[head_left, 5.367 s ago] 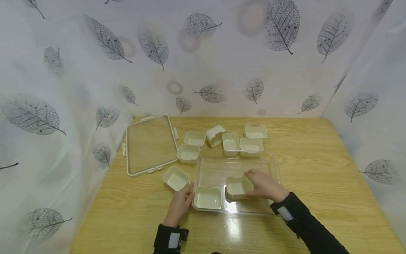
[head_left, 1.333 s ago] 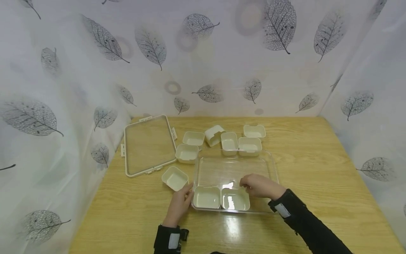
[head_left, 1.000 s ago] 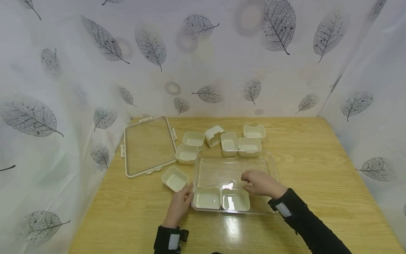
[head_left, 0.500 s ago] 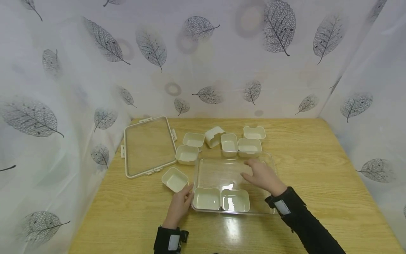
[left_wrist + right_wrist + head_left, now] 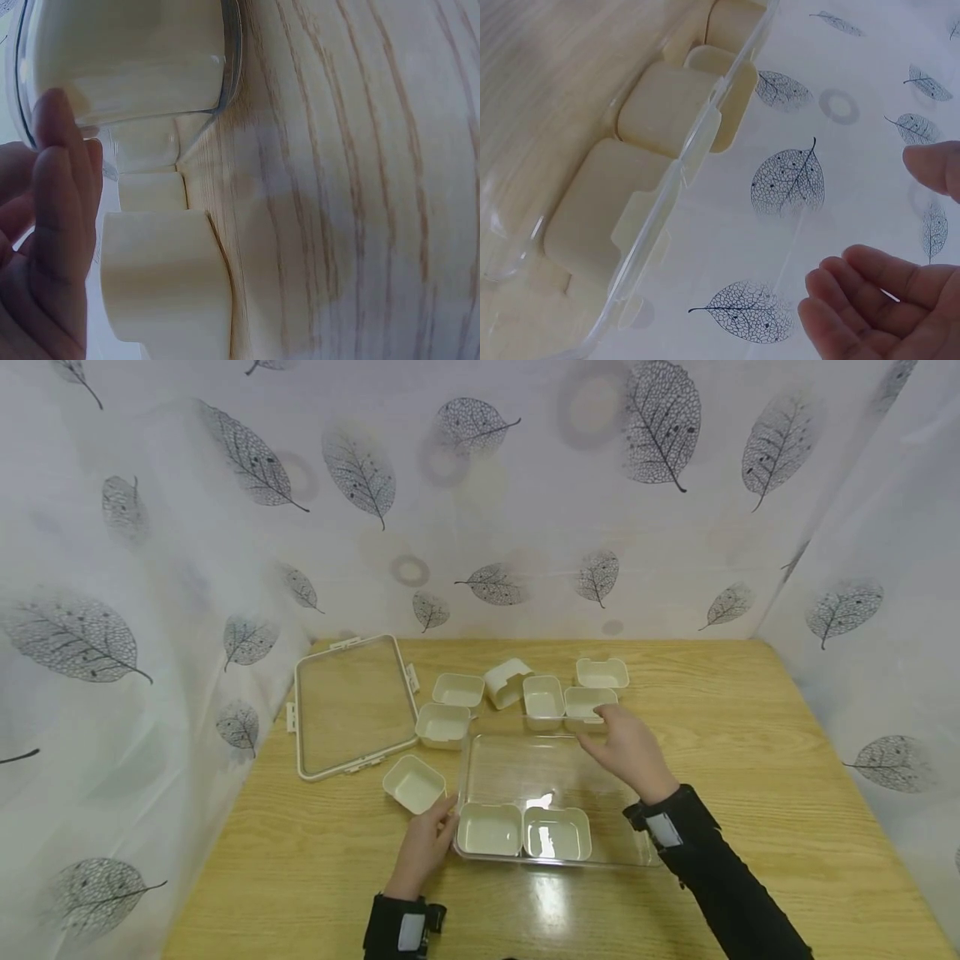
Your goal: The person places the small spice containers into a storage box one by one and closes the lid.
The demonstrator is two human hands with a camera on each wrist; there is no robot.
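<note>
A clear rectangular plastic box point(image 5: 525, 768) stands in front of me. Two small cream containers point(image 5: 490, 831) sit side by side along its near wall, at the left and middle. My left hand point(image 5: 420, 847) touches the box's left wall near the front corner; in the left wrist view its extended fingers point(image 5: 56, 202) lie at the clear rim. Over the box's far right part reaches my right hand point(image 5: 633, 756), thumb and fingers parted and holding nothing. Its fingertips overlap the front of a cream container point(image 5: 589, 700) behind the box. A tilted cream container point(image 5: 414, 783) lies beside my left hand.
A clear lid with a cream frame point(image 5: 302, 735) and side clips lies at the back left. Several more cream containers point(image 5: 459, 689) stand behind the box, one tipped on its side point(image 5: 506, 683). Leaf-patterned curtains point(image 5: 495, 510) border the wooden table point(image 5: 780, 793).
The second cream container was set down beside the first in the box and released. My right hand then moved away toward the back containers, spreading its fingers. The left hand stayed put.
</note>
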